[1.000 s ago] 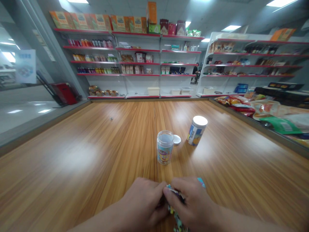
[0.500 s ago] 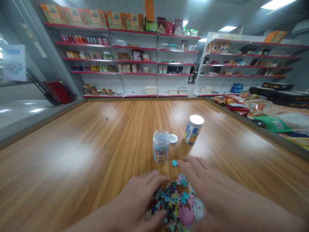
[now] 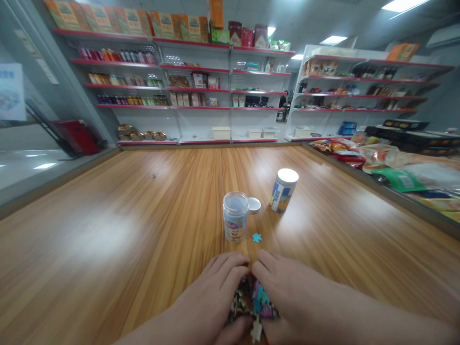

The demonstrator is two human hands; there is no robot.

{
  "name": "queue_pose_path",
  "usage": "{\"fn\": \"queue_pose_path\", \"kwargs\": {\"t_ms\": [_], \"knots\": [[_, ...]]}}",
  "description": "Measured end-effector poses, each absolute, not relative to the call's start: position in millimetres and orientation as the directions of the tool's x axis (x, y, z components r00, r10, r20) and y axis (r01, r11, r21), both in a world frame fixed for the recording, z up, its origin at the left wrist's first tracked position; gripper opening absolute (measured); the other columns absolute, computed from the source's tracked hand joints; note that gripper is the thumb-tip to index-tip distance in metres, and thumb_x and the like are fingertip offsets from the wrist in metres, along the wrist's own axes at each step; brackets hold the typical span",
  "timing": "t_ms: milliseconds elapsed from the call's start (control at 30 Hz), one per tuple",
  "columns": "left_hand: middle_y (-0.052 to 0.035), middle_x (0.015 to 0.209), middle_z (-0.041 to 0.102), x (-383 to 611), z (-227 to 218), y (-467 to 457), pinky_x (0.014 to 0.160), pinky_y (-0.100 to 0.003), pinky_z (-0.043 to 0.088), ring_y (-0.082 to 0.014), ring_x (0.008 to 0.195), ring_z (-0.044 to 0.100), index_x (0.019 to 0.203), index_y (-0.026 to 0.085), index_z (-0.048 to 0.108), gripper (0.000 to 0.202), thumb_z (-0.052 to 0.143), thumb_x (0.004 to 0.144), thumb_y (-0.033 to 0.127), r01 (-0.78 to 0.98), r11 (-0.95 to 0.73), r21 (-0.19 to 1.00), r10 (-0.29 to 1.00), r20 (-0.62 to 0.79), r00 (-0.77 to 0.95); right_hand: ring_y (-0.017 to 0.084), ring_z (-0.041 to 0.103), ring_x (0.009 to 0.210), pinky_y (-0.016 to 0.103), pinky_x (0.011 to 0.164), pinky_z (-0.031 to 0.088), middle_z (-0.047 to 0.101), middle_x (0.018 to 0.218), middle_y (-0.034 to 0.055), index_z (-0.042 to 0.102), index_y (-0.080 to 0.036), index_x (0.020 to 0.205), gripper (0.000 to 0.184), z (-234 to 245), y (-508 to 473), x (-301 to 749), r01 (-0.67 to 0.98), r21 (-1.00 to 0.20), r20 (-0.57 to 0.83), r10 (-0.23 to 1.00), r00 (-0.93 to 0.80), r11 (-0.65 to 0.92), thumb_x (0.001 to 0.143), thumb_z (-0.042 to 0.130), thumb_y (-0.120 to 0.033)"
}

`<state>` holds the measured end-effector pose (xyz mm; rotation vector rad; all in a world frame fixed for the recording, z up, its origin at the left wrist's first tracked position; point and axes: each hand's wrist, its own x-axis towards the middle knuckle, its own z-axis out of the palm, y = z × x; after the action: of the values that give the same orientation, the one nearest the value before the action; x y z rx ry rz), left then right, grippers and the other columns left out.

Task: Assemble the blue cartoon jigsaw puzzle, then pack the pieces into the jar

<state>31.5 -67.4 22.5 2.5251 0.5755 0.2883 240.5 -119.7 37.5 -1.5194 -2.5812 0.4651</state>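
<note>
A pile of jigsaw puzzle pieces [image 3: 263,301] lies at the near edge of the view, cupped between both palms. My left hand [image 3: 219,282] curls round its left side, fingers pressed together. From the other side my right hand [image 3: 287,287] closes in, its fingertips almost meeting the left ones; much of the pile is hidden beneath them. One blue puzzle piece [image 3: 257,237] lies apart on the wood, beyond my fingers. Left of that piece stands a clear jar [image 3: 235,227] with a cartoon label, open at the top. Its round white lid [image 3: 254,205] rests just behind.
A blue and yellow can [image 3: 281,195] with a white top stands behind the jar to the right. The wooden table [image 3: 172,206] has a raised rim. Packaged goods [image 3: 398,178] lie beyond its right edge. Stocked shelves [image 3: 194,109] line the back wall.
Both hands have come together, squeezing the spread puzzle pieces into a tighter pile. My right hand has drawn back from the loose blue piece. The view has shifted slightly.
</note>
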Motion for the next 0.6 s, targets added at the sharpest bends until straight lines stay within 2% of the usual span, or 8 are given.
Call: {"fn": "queue_pose_path", "kwargs": {"t_ms": [167, 233, 333, 433, 500, 600], "knots": [[-0.0114, 0.117, 0.058, 31.9, 14.8, -65.0, 0.097, -0.046, 0.050, -0.0268, 0.108, 0.054, 0.114, 0.018, 0.051, 0.024, 0.058, 0.090, 0.015, 0.302, -0.739, 0.602, 0.455, 0.115, 0.883, 0.025, 0.062, 0.075, 0.034, 0.065, 0.048, 0.065, 0.085, 0.0093, 0.061, -0.016, 0.085, 0.012, 42.9, -120.6, 239.7, 0.841, -0.288, -0.052, 0.869, -0.492, 0.459, 0.075, 0.058, -0.021], [-0.0094, 0.113, 0.058, 30.6, 10.8, -64.1, 0.093, -0.044, 0.050, -0.0255, 0.104, 0.054, 0.111, 0.019, 0.050, 0.021, 0.054, 0.092, 0.012, 0.281, -0.732, 0.620, 0.459, 0.144, 0.877, 0.023, 0.062, 0.075, 0.033, 0.065, 0.046, 0.067, 0.086, 0.0088, 0.061, -0.015, 0.085, 0.013, 45.1, -119.2, 241.9, 0.837, -0.286, -0.056, 0.864, -0.500, 0.466, 0.075, 0.054, -0.012], [-0.0075, 0.113, 0.057, 28.6, 2.4, -61.8, 0.093, -0.038, 0.049, -0.0227, 0.104, 0.054, 0.115, 0.021, 0.048, 0.028, 0.051, 0.091, 0.007, 0.229, -0.695, 0.681, 0.469, 0.187, 0.863, 0.022, 0.064, 0.080, 0.032, 0.070, 0.047, 0.068, 0.090, 0.0082, 0.062, -0.014, 0.088, 0.017, 45.5, -115.3, 246.1, 0.820, -0.342, -0.049, 0.863, -0.503, 0.459, 0.077, 0.052, -0.005], [-0.0046, 0.108, 0.057, 27.0, -8.3, -58.3, 0.088, -0.029, 0.048, -0.0174, 0.097, 0.056, 0.115, 0.023, 0.047, 0.028, 0.044, 0.094, 0.005, 0.172, -0.624, 0.762, 0.530, 0.251, 0.810, 0.020, 0.065, 0.084, 0.030, 0.073, 0.048, 0.068, 0.092, 0.0055, 0.064, -0.017, 0.096, 0.018, 45.8, -111.7, 248.8, 0.765, -0.468, 0.047, 0.877, -0.478, 0.442, 0.087, 0.052, -0.007], [-0.0032, 0.101, 0.057, 26.2, -14.0, -56.5, 0.082, -0.026, 0.048, -0.0152, 0.090, 0.056, 0.113, 0.023, 0.048, 0.025, 0.040, 0.097, 0.005, 0.135, -0.617, 0.775, 0.561, 0.313, 0.766, 0.018, 0.066, 0.087, 0.030, 0.077, 0.049, 0.069, 0.095, 0.0035, 0.065, -0.020, 0.105, 0.021, 49.9, -110.9, 249.5, 0.720, -0.536, 0.134, 0.887, -0.442, 0.440, 0.092, 0.053, -0.009], [-0.0036, 0.100, 0.057, 24.8, -13.9, -55.9, 0.081, -0.025, 0.048, -0.0145, 0.088, 0.056, 0.113, 0.023, 0.049, 0.026, 0.039, 0.097, 0.005, 0.094, -0.655, 0.750, 0.540, 0.377, 0.752, 0.021, 0.067, 0.097, 0.034, 0.085, 0.051, 0.070, 0.104, 0.0039, 0.063, -0.023, 0.119, 0.027, 61.6, -112.9, 252.1, 0.731, -0.550, 0.138, 0.907, -0.399, 0.405, 0.092, 0.062, -0.019]]}}
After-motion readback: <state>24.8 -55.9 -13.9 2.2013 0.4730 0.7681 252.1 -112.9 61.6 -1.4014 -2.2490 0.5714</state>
